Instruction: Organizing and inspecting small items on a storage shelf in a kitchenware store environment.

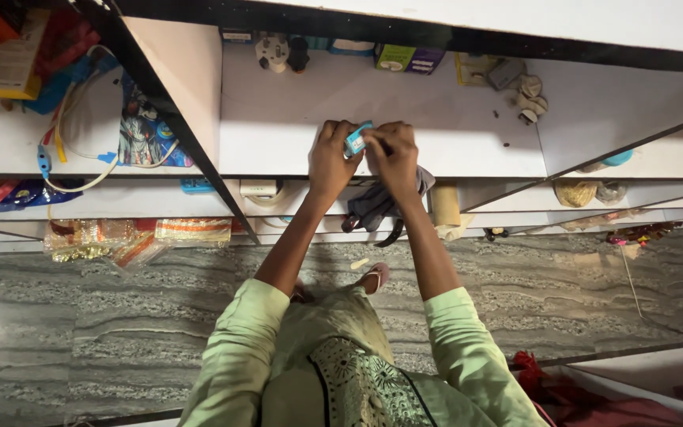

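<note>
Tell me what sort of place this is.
Probably a home storage cupboard or closet: white open shelves divided by dark-edged partitions, cluttered with small household oddments such as a white coiled cable and a green and purple cardboard box, above a grey veined stone floor.

Small blue item [356, 140] pinched btwn left hand [332, 158] and right hand [393, 154]: looks like glossy plastic or printed wrapper, can't tell which. Shelf board [294, 119]: white laminate, smooth, matt; front edge plain, dark edging on dividers. Grey cloth [373, 207] hanging off shelf front edge under right hand: soft fabric, matt. Floor [120, 316]: grey veined stone, polished, glare patch nr left edge. Sleeves [239, 348]: pale green woven cloth, matt. Gold-orange packets [132, 236] at lower shelf edge: clear shiny film, crinkled. White cable [81, 178], left compartment: smooth plastic.
</note>
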